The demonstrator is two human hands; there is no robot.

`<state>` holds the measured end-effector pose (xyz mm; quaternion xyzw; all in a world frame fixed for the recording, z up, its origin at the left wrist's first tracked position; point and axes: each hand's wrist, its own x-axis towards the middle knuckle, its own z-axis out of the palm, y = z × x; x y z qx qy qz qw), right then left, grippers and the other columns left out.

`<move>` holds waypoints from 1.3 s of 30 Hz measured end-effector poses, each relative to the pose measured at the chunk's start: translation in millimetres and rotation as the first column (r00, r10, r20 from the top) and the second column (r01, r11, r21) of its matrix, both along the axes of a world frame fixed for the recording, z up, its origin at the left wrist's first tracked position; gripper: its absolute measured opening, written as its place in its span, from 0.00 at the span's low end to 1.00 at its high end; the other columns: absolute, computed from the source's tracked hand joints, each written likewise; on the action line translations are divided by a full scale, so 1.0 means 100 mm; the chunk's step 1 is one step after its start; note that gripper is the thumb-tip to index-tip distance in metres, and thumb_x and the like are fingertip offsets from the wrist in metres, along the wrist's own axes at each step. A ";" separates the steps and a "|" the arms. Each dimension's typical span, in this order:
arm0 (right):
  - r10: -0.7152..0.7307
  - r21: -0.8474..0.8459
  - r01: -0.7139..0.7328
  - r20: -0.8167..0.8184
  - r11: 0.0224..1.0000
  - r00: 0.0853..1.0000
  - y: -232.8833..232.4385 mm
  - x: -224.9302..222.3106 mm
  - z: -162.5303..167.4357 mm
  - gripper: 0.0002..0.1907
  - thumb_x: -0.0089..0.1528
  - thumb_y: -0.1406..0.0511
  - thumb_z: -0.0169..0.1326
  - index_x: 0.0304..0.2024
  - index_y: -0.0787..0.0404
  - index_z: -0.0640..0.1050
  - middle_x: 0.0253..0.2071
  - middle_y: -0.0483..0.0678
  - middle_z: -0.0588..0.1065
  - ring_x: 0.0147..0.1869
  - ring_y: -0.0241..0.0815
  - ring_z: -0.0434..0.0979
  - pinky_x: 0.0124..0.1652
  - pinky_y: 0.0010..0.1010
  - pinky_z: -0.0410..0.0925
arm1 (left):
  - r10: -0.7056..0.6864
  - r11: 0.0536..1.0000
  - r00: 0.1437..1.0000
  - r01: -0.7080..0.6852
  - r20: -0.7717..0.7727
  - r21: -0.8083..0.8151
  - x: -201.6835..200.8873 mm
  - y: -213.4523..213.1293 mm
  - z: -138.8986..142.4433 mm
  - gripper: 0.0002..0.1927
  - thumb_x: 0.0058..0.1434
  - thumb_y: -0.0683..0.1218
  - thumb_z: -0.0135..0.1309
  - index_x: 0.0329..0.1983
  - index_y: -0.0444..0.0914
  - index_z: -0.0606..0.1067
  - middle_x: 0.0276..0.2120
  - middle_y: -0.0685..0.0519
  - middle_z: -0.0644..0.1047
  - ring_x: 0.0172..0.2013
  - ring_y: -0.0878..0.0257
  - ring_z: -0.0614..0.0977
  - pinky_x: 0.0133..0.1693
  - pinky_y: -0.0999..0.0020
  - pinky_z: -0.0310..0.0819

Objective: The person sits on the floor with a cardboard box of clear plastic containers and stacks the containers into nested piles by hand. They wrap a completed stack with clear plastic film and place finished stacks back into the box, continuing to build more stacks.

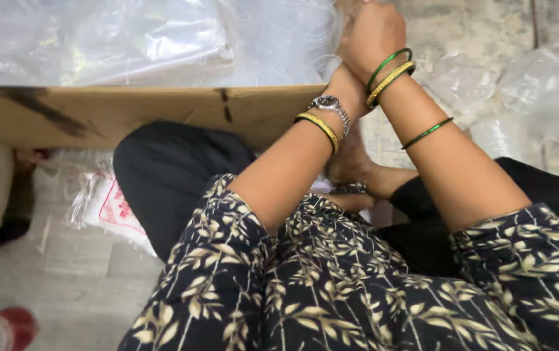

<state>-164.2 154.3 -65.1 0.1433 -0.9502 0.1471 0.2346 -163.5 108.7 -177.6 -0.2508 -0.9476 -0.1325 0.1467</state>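
Clear plastic sheeting [162,39], crumpled and glossy, heaped beyond the upper edge of a cardboard box [130,114] at top of view. Both forearms raised forward and crossed at the wrists, just past the box's right end. Right hand [372,32] uppermost, back turned to camera, fingers curled inward at the sheeting's right edge; grasp on the plastic not discernible. Left hand [344,78] almost wholly hidden behind the right wrist; open or clenched not discernible. Green and gold bangles [390,75] on right wrist; wristwatch [328,104] and gold bangle on left. Patterned sleeves ending at the elbows, above folded legs.
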 end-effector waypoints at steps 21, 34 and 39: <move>0.018 -0.035 -0.018 0.021 0.999 1.000 -0.08 0.05 0.24 0.10 0.59 0.63 0.59 0.31 0.66 0.82 0.29 0.64 0.77 0.34 0.66 0.78 0.38 0.49 0.73 | -0.066 0.998 0.997 0.066 -0.030 0.001 0.09 -0.05 0.15 0.16 0.63 0.53 0.47 0.49 0.47 0.79 0.49 0.48 0.81 0.53 0.52 0.79 0.55 0.52 0.71; 0.354 -0.328 -0.349 -0.047 0.878 0.934 0.23 0.71 0.05 0.15 0.70 0.65 0.57 0.56 0.68 0.80 0.53 0.65 0.80 0.59 0.54 0.81 0.58 0.39 0.72 | -0.113 0.989 0.991 0.106 0.064 0.104 0.63 -0.23 0.37 0.15 0.67 0.50 0.50 0.53 0.42 0.79 0.49 0.46 0.80 0.51 0.51 0.79 0.51 0.52 0.77; 0.071 -0.787 -0.070 -0.033 0.613 0.997 0.46 1.94 -0.62 0.09 0.77 0.68 0.47 0.54 0.69 0.75 0.49 0.53 0.75 0.53 0.38 0.74 0.55 0.32 0.71 | -0.198 0.980 0.970 0.193 -0.139 -0.048 1.13 -0.51 0.82 0.06 0.53 0.44 0.55 0.27 0.38 0.82 0.37 0.48 0.80 0.49 0.55 0.79 0.35 0.60 0.82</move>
